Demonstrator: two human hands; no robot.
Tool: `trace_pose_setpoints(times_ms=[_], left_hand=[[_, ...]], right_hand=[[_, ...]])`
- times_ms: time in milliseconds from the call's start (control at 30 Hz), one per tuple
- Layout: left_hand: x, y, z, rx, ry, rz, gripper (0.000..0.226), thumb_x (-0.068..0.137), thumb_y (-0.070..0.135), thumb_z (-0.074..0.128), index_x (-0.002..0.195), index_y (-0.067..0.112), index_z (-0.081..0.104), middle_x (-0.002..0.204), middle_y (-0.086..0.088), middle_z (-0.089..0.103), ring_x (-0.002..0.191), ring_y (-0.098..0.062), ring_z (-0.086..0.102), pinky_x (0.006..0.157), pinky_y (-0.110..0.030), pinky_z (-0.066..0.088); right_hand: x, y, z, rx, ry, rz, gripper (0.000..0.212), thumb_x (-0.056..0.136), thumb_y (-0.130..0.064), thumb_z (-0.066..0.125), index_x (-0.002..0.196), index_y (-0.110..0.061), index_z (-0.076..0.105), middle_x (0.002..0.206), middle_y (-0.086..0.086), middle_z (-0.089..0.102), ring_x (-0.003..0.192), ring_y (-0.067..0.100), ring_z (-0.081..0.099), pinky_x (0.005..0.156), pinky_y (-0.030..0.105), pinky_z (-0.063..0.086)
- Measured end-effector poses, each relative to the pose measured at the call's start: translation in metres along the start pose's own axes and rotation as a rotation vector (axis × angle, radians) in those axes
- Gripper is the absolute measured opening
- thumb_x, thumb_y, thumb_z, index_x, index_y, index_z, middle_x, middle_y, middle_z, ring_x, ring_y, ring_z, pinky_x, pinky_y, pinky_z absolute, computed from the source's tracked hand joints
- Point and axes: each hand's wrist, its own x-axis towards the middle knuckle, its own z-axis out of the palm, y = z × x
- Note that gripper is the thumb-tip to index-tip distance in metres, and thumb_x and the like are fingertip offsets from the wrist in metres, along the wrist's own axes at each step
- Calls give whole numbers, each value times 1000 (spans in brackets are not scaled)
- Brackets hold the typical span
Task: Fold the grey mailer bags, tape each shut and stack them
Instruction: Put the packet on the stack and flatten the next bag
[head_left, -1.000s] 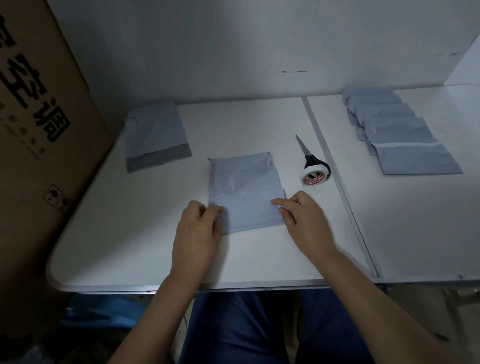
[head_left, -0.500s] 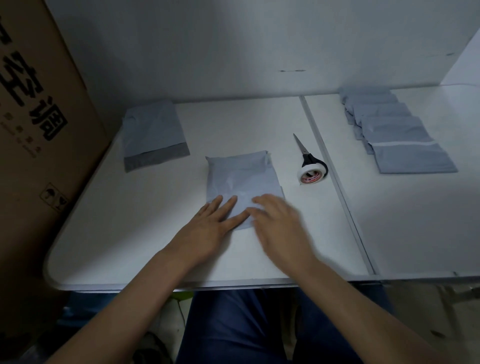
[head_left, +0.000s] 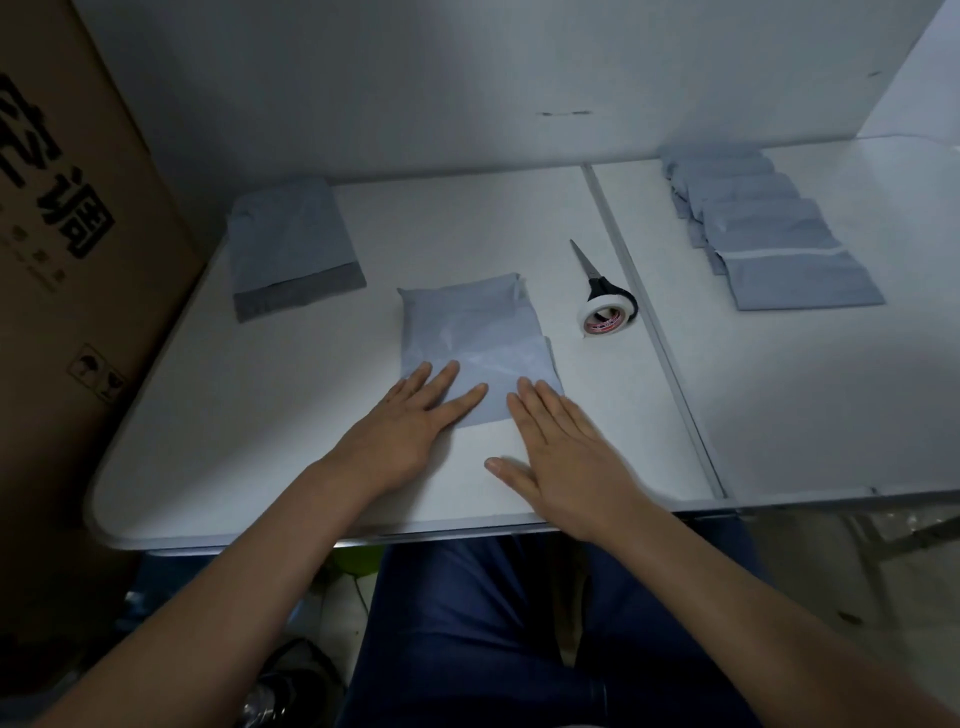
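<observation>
On the white table (head_left: 270, 467) in front of me, beside the big cardboard box (head_left: 78, 312), one stack of grey bags (head_left: 291, 249) sits far left and a fanned row of folded ones (head_left: 769, 244) far right, with the bag in hand (head_left: 472, 332) lying folded in the middle. My left hand (head_left: 410, 421) and right hand (head_left: 566, 447) both lie flat with fingers straight, pressing its near edge, gripping nothing. I judge the slick fold may spring open when I lift a hand for the tape roll (head_left: 605, 317), which rests against the scissors (head_left: 592, 270) and could drag them along.
</observation>
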Motion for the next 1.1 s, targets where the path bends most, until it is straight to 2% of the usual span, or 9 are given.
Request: trace_pose_setpoints(times_ms=[200,333,400,533,600,700,900,1000,1100], left_hand=[[0,0,0,0,-6,-7,91,93,-5,32,143,55,-15,160,6,-20,148,-19,-18,118,-31,-7],[-1,2,-2,-1,-5,-10,93,91,-8,31,145,54,-12,160,6,-20,147,-20,-19,119,-32,-6],[0,1,-1,2,0,-10,93,92,-8,32,145,54,-12,160,4,-20,148,-22,-18,120,-34,-5],[4,-3,3,41,13,28,80,101,3,32,137,53,-19,161,-2,-17,148,-28,-15,122,-38,-1],[5,-4,4,54,6,24,70,104,9,32,142,44,-15,161,-3,-17,148,-29,-15,121,-36,-2],[4,-5,6,51,22,20,63,105,12,31,149,39,-5,160,-1,-18,148,-27,-16,121,-34,-4],[0,-2,4,21,32,38,75,103,8,30,138,53,-19,160,2,-21,147,-24,-19,121,-35,-3],[-1,-4,4,23,41,43,75,103,8,30,138,53,-18,160,2,-21,147,-24,-19,121,-35,-4],[-1,-4,3,17,48,52,78,101,5,32,142,51,-15,160,3,-20,147,-22,-19,118,-32,-7]], right_hand=[[-13,15,-2,-25,-17,76,87,87,-68,1,153,-13,-12,159,4,-22,146,13,-21,120,33,-10],[-16,16,0,-32,12,143,100,74,-73,-20,153,-11,-11,160,6,-19,147,15,-19,120,35,-10],[-11,10,-2,30,83,198,107,70,-75,-26,153,-10,-6,161,7,-14,148,17,-16,120,33,-9],[28,-12,-12,116,207,55,83,88,-55,-8,154,-11,16,162,7,6,150,19,2,120,31,-5],[51,-21,-6,77,200,-7,78,89,-45,-10,153,-12,19,162,7,13,149,18,9,122,34,3],[68,-19,5,60,172,-2,79,88,-43,-14,154,-11,15,162,6,10,149,17,5,122,33,2],[62,-8,12,29,158,159,99,79,-67,-24,155,-10,6,162,8,-4,149,25,-9,121,39,-4],[63,-10,12,10,145,210,107,71,-68,-33,155,-13,3,162,9,-8,148,30,-13,121,43,-4],[62,-11,10,1,135,208,101,74,-67,-30,155,-14,0,161,12,-10,147,32,-14,121,45,-5]])
